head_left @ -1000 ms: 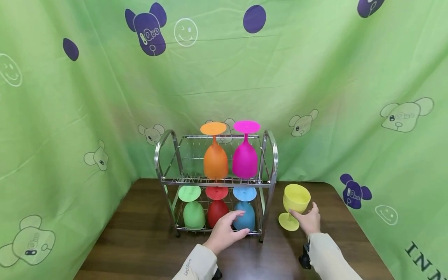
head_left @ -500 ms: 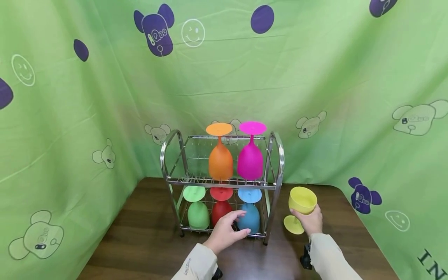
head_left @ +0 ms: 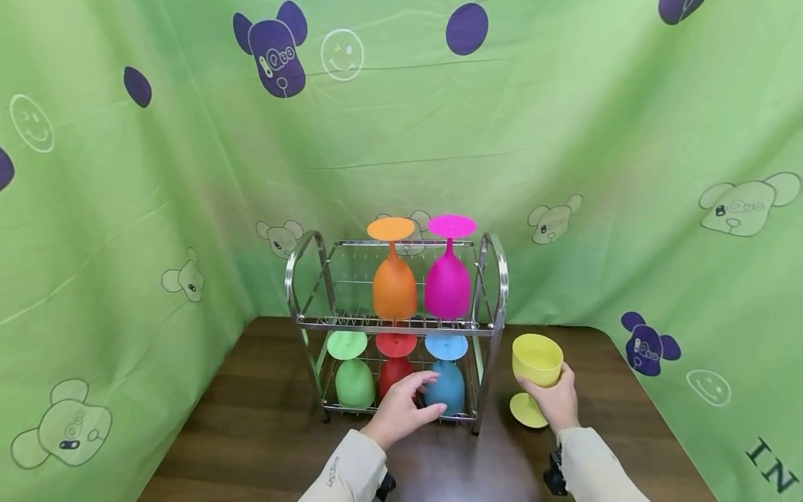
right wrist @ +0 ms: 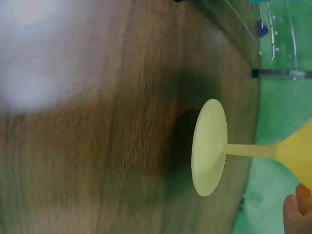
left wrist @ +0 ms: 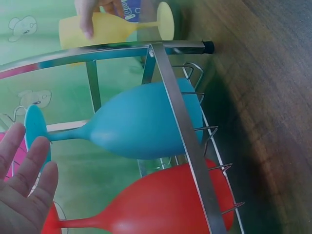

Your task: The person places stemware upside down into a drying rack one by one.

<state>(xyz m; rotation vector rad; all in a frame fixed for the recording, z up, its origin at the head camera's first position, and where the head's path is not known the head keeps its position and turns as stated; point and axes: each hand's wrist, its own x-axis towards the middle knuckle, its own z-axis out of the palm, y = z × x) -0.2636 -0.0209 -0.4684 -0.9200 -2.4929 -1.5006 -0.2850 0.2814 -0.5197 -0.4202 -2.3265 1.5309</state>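
Observation:
My right hand (head_left: 558,401) grips a yellow plastic goblet (head_left: 532,361) low on its bowl, to the right of the rack. The goblet stands mouth up, and its round foot (right wrist: 208,146) shows close over the wooden table in the right wrist view. My left hand (head_left: 401,415) is held relaxed in front of the rack, fingers apart and nothing between them. It overlaps the red goblet (head_left: 394,376) and lies near the blue goblet (head_left: 448,390), both upside down on the lower shelf. In the left wrist view, its fingers (left wrist: 46,185) appear beside the blue goblet's foot.
A two-tier chrome rack (head_left: 392,329) stands mid-table. Upside down on its upper shelf are an orange goblet (head_left: 394,286) and a magenta goblet (head_left: 448,286); a green goblet (head_left: 355,385) is at the lower left. Green printed cloth (head_left: 401,139) surrounds the wooden table (head_left: 238,418).
My right hand, earlier with loose fingers beside the yellow goblet's stem, has taken hold of its bowl. The view has shifted slightly; my left hand stays in front of the rack.

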